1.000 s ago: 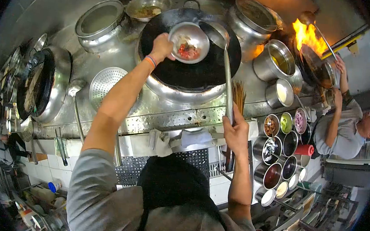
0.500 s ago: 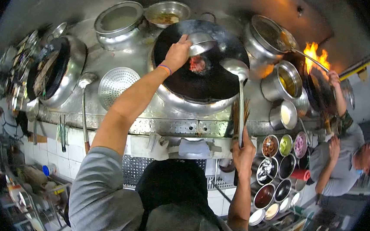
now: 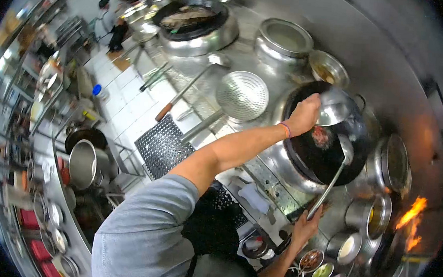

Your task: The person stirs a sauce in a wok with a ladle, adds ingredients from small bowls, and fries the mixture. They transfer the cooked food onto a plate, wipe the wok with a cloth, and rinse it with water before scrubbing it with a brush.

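Observation:
My left hand (image 3: 305, 116) is closed on the rim of a metal bowl (image 3: 334, 108), which is tilted above the black wok (image 3: 303, 158). In the wok lies a small heap of reddish food (image 3: 321, 137), with a ladle head (image 3: 346, 148) just right of it. My right hand (image 3: 305, 227) is wrapped round the handle of that ladle, in front of the wok. A perforated strainer (image 3: 242, 95) rests on the counter left of the wok.
Another wok (image 3: 189, 19) stands at the upper left, beside a lidded-looking pot (image 3: 285, 37). Pots (image 3: 368, 216) and seasoning bowls (image 3: 311, 260) stand at the lower right. Flames (image 3: 411, 216) rise at the right. A person (image 3: 104, 25) is in the background at the upper left.
The view has turned to the left, so the wok now appears farther right. Both hands still hold the bowl and the ladle. The co-worker on the right is out of view.

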A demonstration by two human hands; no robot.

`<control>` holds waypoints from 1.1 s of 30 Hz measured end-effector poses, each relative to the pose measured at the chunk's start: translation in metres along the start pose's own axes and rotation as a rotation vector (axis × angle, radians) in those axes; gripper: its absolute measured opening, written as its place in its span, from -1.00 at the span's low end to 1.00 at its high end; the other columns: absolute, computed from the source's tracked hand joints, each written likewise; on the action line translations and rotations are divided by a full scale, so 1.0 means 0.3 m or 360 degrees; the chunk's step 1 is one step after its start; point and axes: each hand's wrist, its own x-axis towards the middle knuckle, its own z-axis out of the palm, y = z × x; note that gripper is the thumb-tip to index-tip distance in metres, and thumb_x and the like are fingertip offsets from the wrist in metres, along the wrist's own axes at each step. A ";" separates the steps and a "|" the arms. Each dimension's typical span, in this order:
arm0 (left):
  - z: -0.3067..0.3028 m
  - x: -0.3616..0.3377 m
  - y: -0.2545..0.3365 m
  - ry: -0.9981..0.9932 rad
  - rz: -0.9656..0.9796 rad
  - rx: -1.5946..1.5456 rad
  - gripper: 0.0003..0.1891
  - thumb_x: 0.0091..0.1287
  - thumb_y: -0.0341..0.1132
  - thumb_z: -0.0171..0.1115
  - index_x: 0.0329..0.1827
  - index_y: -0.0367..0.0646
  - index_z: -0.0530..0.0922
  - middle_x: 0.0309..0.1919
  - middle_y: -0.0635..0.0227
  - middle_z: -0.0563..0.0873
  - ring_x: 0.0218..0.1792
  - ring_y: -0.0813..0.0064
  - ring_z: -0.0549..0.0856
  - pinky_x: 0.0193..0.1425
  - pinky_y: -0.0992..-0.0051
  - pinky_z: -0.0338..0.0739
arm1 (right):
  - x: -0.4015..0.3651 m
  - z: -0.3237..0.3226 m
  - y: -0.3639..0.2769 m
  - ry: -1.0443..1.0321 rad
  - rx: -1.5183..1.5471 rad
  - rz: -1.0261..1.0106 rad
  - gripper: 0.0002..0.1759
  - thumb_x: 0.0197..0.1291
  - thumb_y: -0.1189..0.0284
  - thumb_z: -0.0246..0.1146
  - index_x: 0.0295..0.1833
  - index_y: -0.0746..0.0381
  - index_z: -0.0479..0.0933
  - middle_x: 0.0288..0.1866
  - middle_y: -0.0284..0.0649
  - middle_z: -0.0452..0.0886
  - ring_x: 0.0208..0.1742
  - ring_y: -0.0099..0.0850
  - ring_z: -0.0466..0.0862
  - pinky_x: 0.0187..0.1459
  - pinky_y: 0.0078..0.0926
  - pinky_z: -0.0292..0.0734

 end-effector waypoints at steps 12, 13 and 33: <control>-1.000 -0.421 0.088 0.1374 -0.1323 -0.1085 -0.82 0.28 -0.45 0.13 -0.29 -0.30 0.28 -0.48 0.21 0.52 -0.64 0.32 0.66 -0.68 0.44 0.65 | -0.066 -0.055 0.553 -0.0240 -0.0908 0.0573 -0.11 0.25 -0.07 0.18 0.46 0.31 0.08 -0.32 0.06 0.65 -0.48 -0.14 0.56 -0.40 -0.17 0.48; -1.102 -0.492 0.099 0.1458 -0.1364 -0.1011 -0.82 0.28 -0.45 0.13 -0.29 -0.30 0.29 -0.50 0.21 0.52 -0.67 0.32 0.65 -0.70 0.43 0.63 | -0.003 -0.058 0.677 -0.0297 -0.0745 0.0038 -0.21 0.26 0.00 0.20 0.37 0.37 0.21 -0.29 0.13 0.65 -0.38 0.07 0.56 -0.24 -0.01 0.48; -1.991 -2.268 1.245 0.4229 -0.0687 0.0491 -0.83 0.20 -0.43 0.10 -0.16 -0.27 0.46 -0.37 0.24 0.60 -0.43 0.37 0.64 -0.41 0.50 0.56 | -0.393 0.575 -0.997 -0.1660 0.0933 -0.0018 -0.52 0.28 0.43 0.16 0.27 0.35 0.29 -0.72 -0.43 0.25 -0.80 -0.67 0.27 -0.86 -0.63 0.26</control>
